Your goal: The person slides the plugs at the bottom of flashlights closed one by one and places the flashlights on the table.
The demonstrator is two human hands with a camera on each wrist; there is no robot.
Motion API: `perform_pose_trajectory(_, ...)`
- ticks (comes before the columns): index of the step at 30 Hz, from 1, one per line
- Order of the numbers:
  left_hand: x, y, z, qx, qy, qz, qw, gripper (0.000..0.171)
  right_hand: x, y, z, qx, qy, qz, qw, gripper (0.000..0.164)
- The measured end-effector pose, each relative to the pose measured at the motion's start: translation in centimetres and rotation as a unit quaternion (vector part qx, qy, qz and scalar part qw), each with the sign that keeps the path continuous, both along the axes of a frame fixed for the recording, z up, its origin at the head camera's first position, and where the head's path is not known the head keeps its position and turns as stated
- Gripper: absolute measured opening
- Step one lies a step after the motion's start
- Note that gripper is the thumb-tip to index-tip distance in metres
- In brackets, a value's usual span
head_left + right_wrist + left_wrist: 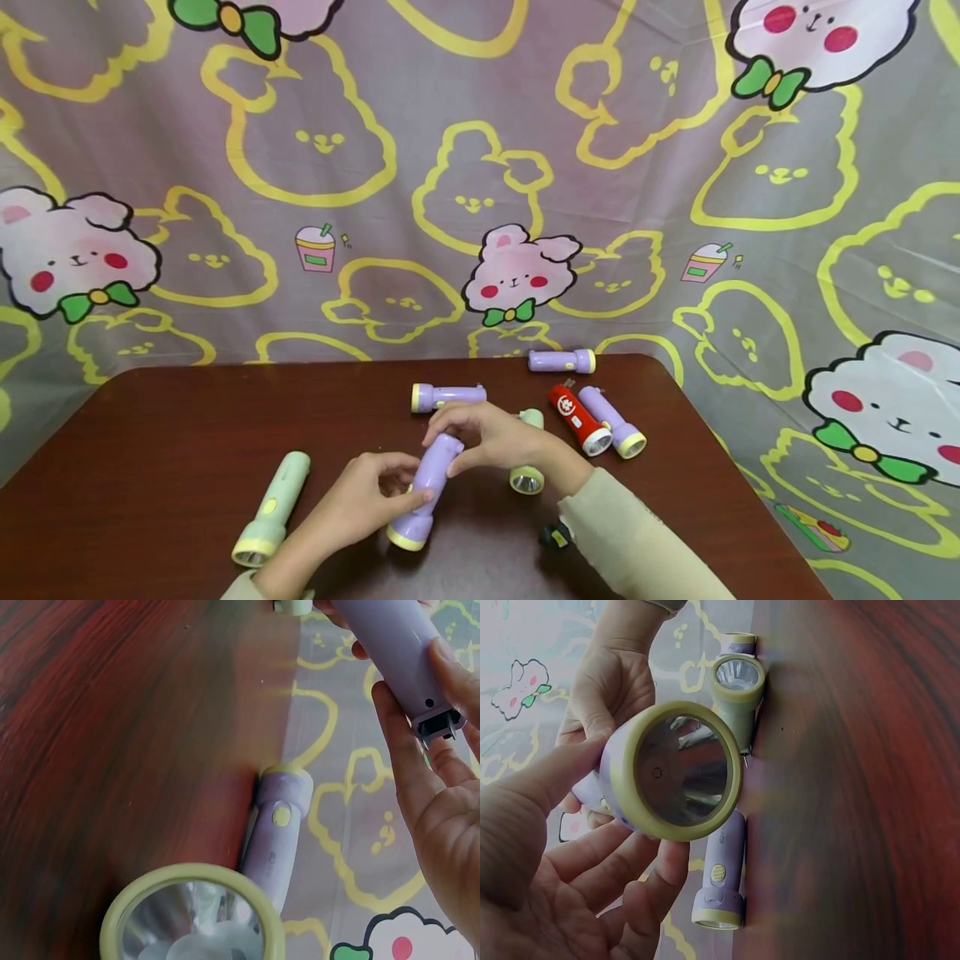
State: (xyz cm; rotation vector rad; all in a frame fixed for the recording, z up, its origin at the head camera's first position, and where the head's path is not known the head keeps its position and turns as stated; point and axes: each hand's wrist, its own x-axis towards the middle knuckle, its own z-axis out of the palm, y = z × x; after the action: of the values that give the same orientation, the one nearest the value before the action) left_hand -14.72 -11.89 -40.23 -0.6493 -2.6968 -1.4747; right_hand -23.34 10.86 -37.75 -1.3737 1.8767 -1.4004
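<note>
The left hand (363, 497) and right hand (495, 437) are pinching a smooth, cylindrical purple flashlight (433, 473) between curved fingers (669, 874) above a wood-grained table (172, 450).

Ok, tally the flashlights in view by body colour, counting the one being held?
Purple cylindrical flashlights with yellow rims: 4
Pale green cylindrical flashlights with yellow rims: 2
Red cylindrical flashlight with a white emblem: 1
Total: 7
</note>
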Motion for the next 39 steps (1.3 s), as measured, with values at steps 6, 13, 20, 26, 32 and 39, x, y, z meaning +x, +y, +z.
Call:
perform_pose_trajectory(6,0.4,-0.2,0.2,-0.004,0.002,0.009,1.0,0.037,0.1,-0.5,0.0,-0.015,0.007,0.005,1.0,0.037)
perform_pose_trajectory(13,0.6,0.0,0.2,-0.014,-0.005,0.03,0.9995,0.037,0.4,-0.6,0.1,-0.017,-0.007,-0.022,1.0,0.042)
perform_pose_trajectory(20,0.6,0.0,0.1,-0.005,-0.001,0.045,0.999,0.033,0.5,-1.0,-0.3,-0.029,-0.018,-0.04,0.999,0.045)
perform_pose_trajectory(26,0.5,0.2,0.0,0.012,0.01,0.059,0.9981,0.031,0.6,-1.0,-0.3,-0.033,-0.006,-0.084,0.996,0.045)
perform_pose_trajectory(32,0.5,0.7,0.0,0.042,0.003,0.077,0.9962,0.03,0.8,-0.9,-0.4,-0.069,0.024,-0.158,0.985,0.042)
perform_pose_trajectory(39,0.4,0.9,0.3,0.068,0.014,0.086,0.9939,0.031,1.5,-0.8,-0.5,-0.103,0.02,-0.208,0.973,0.038)
